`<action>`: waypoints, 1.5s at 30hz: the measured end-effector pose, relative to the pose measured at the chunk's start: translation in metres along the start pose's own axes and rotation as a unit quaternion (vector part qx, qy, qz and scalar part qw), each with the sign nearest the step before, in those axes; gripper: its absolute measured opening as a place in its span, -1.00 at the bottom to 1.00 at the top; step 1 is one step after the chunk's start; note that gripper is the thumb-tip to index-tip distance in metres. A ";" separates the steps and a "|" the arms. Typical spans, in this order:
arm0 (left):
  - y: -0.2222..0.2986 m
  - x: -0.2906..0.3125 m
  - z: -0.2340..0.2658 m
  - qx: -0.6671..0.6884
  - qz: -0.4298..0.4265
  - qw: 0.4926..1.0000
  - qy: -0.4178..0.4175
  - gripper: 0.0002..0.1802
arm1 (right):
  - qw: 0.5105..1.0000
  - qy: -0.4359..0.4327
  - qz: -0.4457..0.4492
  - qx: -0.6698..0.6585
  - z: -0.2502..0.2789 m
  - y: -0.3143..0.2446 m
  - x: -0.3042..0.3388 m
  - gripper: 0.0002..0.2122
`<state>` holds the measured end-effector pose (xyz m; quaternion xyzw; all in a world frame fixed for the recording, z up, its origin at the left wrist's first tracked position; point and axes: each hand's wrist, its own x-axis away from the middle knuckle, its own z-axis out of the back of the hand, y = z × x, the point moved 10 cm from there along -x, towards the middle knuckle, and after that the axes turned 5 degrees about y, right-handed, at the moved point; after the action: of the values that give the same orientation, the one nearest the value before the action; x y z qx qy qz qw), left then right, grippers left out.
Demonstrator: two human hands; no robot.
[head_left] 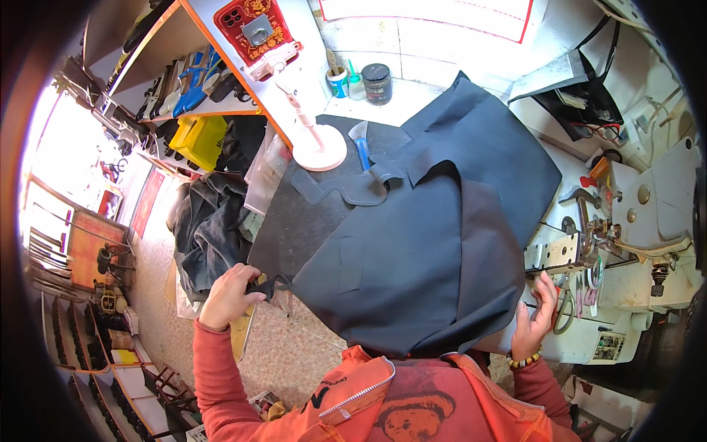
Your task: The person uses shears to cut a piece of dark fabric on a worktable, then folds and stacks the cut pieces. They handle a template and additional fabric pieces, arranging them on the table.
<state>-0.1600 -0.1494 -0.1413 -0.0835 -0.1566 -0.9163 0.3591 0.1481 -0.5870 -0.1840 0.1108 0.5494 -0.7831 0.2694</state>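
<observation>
A large sheet of dark, smooth leather-like material (412, 272) lies folded over the worktable and hangs toward my lap. At its left corner, my left hand (232, 296) pinches a short dark strip (266, 286); whether the strip belongs to the sheet I cannot tell. My right hand (536, 318) is beside the sheet's right edge, fingers stretched and holding nothing visible. A curved dark cut piece with stitched edges (346, 190) rests on the black board (283, 236), close to a blue-handled tool (361, 146).
To the right stands a sewing machine (652, 195), with scissors (565, 313) near its base. A phone (254, 33) sits on a pink stand (318, 147). Behind are a dark jar (377, 83) and a small green-tipped bottle (355, 85). Dark cloth (210, 228) is heaped at left.
</observation>
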 end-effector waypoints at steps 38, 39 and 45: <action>0.118 -0.109 -0.047 0.271 -0.185 0.940 0.097 -0.70 | 0.904 -0.179 -0.229 -0.314 -0.076 -0.008 0.042 -0.21; 0.111 -0.110 -0.026 0.257 -0.192 0.930 0.178 -0.60 | 0.894 -0.192 -0.245 -0.323 -0.081 -0.013 0.043 -0.23; 0.001 -0.037 -0.038 0.299 0.006 0.856 0.423 -0.39 | 0.837 -0.290 -0.304 -0.352 -0.131 -0.050 0.037 -0.27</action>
<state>-0.1345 -0.1398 -0.1862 0.4223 -0.2553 -0.7705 0.4036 0.0741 -0.4647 -0.2097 -0.3960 0.6907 -0.5759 0.1857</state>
